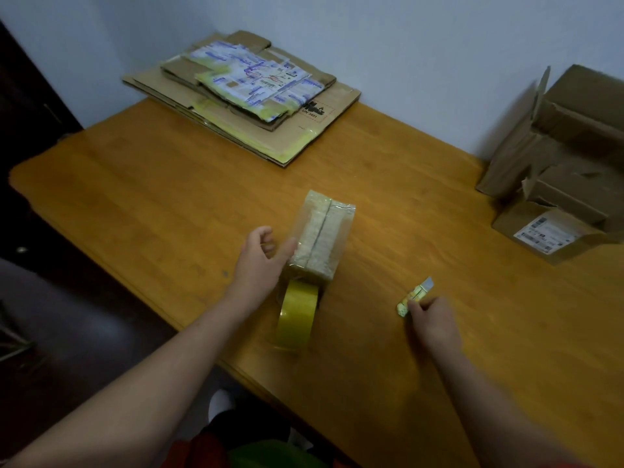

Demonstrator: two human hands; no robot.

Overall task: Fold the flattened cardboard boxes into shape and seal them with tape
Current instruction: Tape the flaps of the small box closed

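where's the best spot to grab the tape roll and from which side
Take the tape roll by its upper near rim, coming from above. It stands on edge with its flat faces to left and right, so thumb and fingers can likely pinch across its width. Its far side sits against the box, so that way is blocked.

Left hand (261, 252) touches box (320, 236) (tape roll (297, 315) beside); right hand (431, 320) pinches cutter (412, 296).

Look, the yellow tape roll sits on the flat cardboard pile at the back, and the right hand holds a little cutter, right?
No. The head view shows the yellow tape roll standing on edge on the table beside the small taped box, not on the flat cardboard pile. The right hand does hold the little cutter.
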